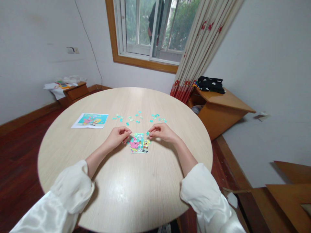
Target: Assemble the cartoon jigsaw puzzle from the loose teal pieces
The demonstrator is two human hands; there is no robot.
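A partly joined jigsaw puzzle [139, 144] with pink, teal and yellow cartoon figures lies flat near the middle of the round table. At its upper right, my right hand [162, 132] pinches a small teal puzzle piece [147, 133] between thumb and fingertips. My left hand [119, 135] is at the puzzle's upper left, thumb and fingers drawn together; whatever may be between them is hidden. Beyond both hands, several loose teal puzzle pieces [138, 122] lie scattered. A printed picture sheet [91, 121] with similar figures rests to the left.
The round wooden table [121, 194] spreads under both arms. Behind it are a window [155, 29] and a patterned curtain [199, 45]. A wooden cabinet [216, 116] with folded black cloth [211, 84] stands right; a small cabinet [76, 94] with papers stands back left.
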